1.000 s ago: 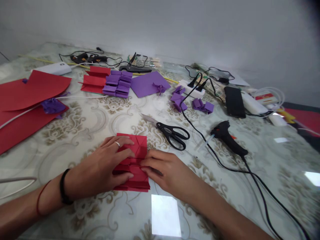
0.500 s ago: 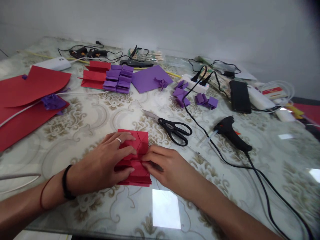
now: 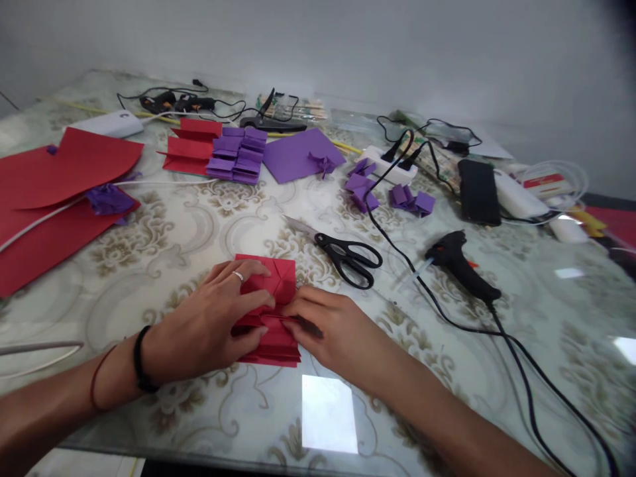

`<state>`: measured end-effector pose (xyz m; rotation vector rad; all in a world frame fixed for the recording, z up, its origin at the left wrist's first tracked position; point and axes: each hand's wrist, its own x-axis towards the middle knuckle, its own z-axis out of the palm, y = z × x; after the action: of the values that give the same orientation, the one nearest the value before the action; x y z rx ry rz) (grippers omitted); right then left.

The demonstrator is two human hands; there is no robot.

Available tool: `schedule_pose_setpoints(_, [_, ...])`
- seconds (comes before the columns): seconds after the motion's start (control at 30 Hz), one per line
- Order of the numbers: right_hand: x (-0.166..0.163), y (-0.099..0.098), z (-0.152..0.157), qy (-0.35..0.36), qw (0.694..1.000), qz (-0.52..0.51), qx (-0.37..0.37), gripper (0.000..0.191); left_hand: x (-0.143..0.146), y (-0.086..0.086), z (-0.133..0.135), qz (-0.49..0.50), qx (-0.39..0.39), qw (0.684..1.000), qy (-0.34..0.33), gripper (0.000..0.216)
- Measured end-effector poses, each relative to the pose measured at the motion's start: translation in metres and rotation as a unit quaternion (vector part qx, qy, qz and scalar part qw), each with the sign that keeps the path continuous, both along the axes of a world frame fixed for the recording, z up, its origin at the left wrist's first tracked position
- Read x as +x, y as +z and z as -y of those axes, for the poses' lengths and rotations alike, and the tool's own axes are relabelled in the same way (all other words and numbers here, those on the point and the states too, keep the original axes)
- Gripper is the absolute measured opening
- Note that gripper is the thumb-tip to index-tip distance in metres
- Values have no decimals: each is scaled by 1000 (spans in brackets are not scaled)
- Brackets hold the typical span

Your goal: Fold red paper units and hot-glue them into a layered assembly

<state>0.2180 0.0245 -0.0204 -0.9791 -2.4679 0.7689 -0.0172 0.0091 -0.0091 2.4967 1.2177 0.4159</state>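
The right hand (image 3: pixel 342 331) has its grip closed on a crease of folded red paper (image 3: pixel 278 343), thumb and fingers pinching the sheet at its right edge. The left hand (image 3: pixel 199 324) spreads across the paper's left side, fingertips on its surface and thumb on the near side of a raised fold; whether that grip is pinching the fold or merely resting against it, one cannot tell. A ring (image 3: pixel 238 275) circles one finger, with a black band (image 3: pixel 142 361) at the wrist. The paper lies at the near middle of a glass-topped, flower-patterned desk (image 3: pixel 228 232).

Just beyond, slightly to the right, scissors (image 3: pixel 324 241) lie with their blades pointing to the far left. Farther right, a glue gun (image 3: pixel 462 271) rests on its side near a looping black cord (image 3: pixel 395 252).

Toward the far side, purple folded strips (image 3: pixel 233 152) sit against a pleated red piece (image 3: pixel 186 159), beside a flat purple sheet (image 3: pixel 288 159). Small purple folded pieces (image 3: pixel 362 192) gather before a white power strip (image 3: pixel 392 172) with two black plugs in it. A dark phone (image 3: pixel 478 192) lies at far right. Large red sheets (image 3: pixel 64 172) cover the left, a crumpled purple paper (image 3: pixel 110 201) on them.
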Motion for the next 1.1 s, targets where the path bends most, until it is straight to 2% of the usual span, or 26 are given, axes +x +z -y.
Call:
schedule_pose_setpoints(0.2, [1,2,-1,-5,1000,-4,-11,17,3,2,0,-9,7,1000,5,14])
schedule_pose_setpoints(0.37, [2,5,1,-30,999,36,-2,17,3,-3,1,1,15,1000,19,18])
schedule_pose_setpoints(0.53, [2,10,3,-46,995,91,5,15,3,-4,1,14,8,999,28,17])
schedule_pose_setpoints(0.8, [5,13,3,-47,992,117,-1,7,4,-2,0,4,-3,1000,23,9])
schedule_pose_setpoints(0.97, [10,13,2,-50,992,113,8,8,4,0,0,-10,-2,1000,30,13])
schedule_pose_setpoints(1.1, [14,13,0,-58,993,100,28,10,3,1,1,-19,-2,999,28,7])
